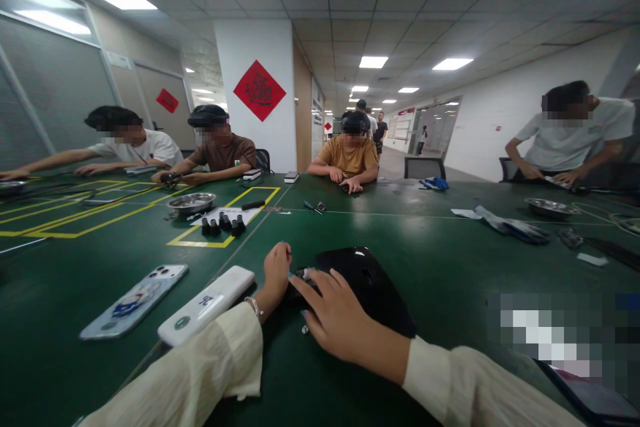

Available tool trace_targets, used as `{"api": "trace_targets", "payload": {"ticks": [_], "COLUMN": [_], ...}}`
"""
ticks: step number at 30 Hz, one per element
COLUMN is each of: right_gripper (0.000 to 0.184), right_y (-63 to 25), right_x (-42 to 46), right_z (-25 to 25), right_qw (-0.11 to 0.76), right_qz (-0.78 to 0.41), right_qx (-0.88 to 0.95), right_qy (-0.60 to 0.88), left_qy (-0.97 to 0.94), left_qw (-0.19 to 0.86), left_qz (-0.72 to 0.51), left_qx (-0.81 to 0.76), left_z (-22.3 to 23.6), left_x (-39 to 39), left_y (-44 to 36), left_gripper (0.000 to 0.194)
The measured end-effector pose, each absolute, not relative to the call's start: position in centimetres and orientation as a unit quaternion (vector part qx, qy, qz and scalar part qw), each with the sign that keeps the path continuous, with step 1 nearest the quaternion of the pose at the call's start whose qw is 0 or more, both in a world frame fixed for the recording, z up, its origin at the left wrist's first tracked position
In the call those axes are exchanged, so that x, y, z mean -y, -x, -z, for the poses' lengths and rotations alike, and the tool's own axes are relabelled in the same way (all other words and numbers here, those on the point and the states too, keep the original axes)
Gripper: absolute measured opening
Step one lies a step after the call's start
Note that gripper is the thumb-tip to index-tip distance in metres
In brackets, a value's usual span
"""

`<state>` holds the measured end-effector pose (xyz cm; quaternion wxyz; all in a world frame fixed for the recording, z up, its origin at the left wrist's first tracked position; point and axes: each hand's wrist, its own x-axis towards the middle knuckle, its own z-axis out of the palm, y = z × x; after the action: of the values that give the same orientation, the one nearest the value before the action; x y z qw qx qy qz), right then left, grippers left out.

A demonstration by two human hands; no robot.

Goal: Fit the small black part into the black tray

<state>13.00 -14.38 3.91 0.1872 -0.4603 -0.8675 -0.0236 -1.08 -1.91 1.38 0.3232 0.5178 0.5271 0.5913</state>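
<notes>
My left hand (pixel 277 273) is closed, its fingers bent inward beside a small dark part (pixel 302 273) with light bits on it. What those fingers hold, if anything, is hidden. Over the near side of that part, my right hand (pixel 334 312) reaches with fingers stretched out and apart. A glossy black curved shell (pixel 370 273) lies on the table just beyond and to the right of my right hand. Below my right fingertips there is a tiny pale piece (pixel 305 329), too small to name.
A white power bank (pixel 207 307) and a phone (pixel 135 303) lie left of my arms. Farther off are several black cylindrical parts (pixel 223 223), a metal bowl (pixel 191 201), gloves (pixel 513 223) and a second bowl (pixel 553 207). People work around the green table (pixel 425 240).
</notes>
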Motion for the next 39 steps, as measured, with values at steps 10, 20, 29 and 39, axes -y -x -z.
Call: {"api": "trace_targets", "payload": {"ticks": [10,20,29,39], "right_gripper": [0.043,0.031,0.041,0.045], "right_y": [-11.5,-12.3,-17.0,-21.9], "right_x": [9.6,10.6,9.3,8.3], "right_z": [-2.8,-4.6,-9.0,-10.7], "right_qw": [0.122,0.222,0.248,0.112], "right_qz": [0.049,-0.066,-0.300,-0.291], "right_qx": [0.884,0.858,0.752,0.710], "right_qy": [0.448,0.458,0.532,0.632], "left_qy": [-0.504,-0.500,-0.496,-0.506], "left_qw": [0.316,0.340,0.389,0.397], "left_qz": [-0.603,-0.598,-0.586,-0.578], "left_qx": [-0.532,-0.526,-0.509,-0.502], "left_z": [-1.3,-1.1,-0.8,-0.5], "left_x": [1.7,1.5,1.6,1.3], "left_y": [1.4,1.4,0.9,0.9], "left_gripper": [0.021,0.020,0.016,0.019]}}
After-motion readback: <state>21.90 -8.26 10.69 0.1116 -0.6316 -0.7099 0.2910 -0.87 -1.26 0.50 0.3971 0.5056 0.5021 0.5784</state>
